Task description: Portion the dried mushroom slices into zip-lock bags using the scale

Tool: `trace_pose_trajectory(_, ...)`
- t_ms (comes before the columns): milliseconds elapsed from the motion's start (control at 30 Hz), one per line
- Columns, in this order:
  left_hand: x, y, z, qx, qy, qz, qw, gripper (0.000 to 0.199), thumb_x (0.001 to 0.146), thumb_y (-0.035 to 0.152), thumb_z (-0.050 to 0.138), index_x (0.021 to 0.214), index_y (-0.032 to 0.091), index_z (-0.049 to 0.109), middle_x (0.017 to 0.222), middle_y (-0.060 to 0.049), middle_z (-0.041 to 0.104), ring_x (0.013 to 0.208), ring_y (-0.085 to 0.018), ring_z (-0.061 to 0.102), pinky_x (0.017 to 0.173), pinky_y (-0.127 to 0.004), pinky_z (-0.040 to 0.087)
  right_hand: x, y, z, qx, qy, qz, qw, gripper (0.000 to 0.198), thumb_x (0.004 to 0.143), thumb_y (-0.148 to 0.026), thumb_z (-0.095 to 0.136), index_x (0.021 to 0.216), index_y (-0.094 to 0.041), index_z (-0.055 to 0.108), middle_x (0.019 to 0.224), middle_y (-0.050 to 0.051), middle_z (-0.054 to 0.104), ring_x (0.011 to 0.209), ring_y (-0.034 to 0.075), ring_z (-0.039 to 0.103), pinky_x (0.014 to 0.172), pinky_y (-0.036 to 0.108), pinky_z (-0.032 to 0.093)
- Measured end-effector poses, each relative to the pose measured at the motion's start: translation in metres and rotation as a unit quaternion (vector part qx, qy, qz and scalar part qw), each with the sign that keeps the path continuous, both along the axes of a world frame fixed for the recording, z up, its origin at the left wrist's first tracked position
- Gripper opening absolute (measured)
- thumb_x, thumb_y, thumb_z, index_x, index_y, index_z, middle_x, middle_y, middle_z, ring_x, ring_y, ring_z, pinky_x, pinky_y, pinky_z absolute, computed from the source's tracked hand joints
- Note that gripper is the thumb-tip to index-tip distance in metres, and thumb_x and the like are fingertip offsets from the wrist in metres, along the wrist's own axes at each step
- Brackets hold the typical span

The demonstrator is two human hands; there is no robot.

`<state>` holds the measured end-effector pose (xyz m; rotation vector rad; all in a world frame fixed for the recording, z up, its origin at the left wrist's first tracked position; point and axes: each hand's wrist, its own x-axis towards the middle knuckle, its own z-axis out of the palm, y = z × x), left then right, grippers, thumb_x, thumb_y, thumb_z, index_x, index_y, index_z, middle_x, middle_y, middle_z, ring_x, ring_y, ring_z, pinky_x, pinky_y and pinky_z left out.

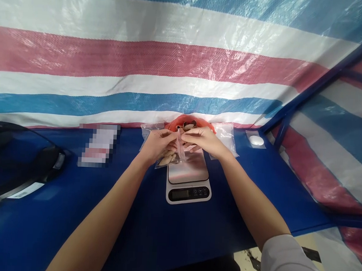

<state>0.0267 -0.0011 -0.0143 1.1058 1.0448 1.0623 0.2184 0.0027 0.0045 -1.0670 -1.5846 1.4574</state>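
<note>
A clear plastic bag (181,152) hangs over the left part of a kitchen scale (188,169), its top edge pinched between my two hands. Pale beige pieces (167,159) lie below my left hand and look to be in this bag. My left hand (157,145) grips the edge from the left, fingers closed. From the right, my right hand (205,140) holds the same edge between thumb and fingers. Just behind the hands sits an orange-red plastic bag (175,122) with brown and pale pieces (189,125) in it, partly hidden.
Flat clear bags (228,139) lie right of the scale, with another (147,130) at left. A white oval object (255,140) rests farther right on the blue table (225,217). A blurred packet (101,146) and a black object (23,164) are at left. Striped sheeting (142,58) stands behind.
</note>
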Motion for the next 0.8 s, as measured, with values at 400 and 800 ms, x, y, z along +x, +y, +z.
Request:
trace_pose_trajectory(400,0.011,-0.012,0.002,-0.047,0.007,0.019,0.999,0.036,0.066,0.040,0.088,0.080,0.010,0.075,0.077,-0.009,0.076,0.065,-0.018,0.073,0.063,-0.025,0.061,0.005,-0.002,0.008,0.035,-0.119,0.020,0.992,0.011,0.081,-0.027,0.074,0.085,-0.018,0.079,0.073,0.000,0.071,0.068,0.013,0.070,0.057,0.020,0.059)
trace_pose_trajectory(800,0.003,-0.013,0.002,0.017,0.091,-0.008,0.996,0.038,0.066,0.048,0.085,0.077,0.013,0.075,0.073,-0.006,0.076,0.066,-0.018,0.073,0.064,-0.028,0.061,-0.001,-0.004,0.005,0.042,-0.125,-0.002,0.991,0.009,0.077,-0.018,0.067,0.072,-0.016,0.074,0.073,0.001,0.069,0.065,0.012,0.067,0.059,0.020,0.060)
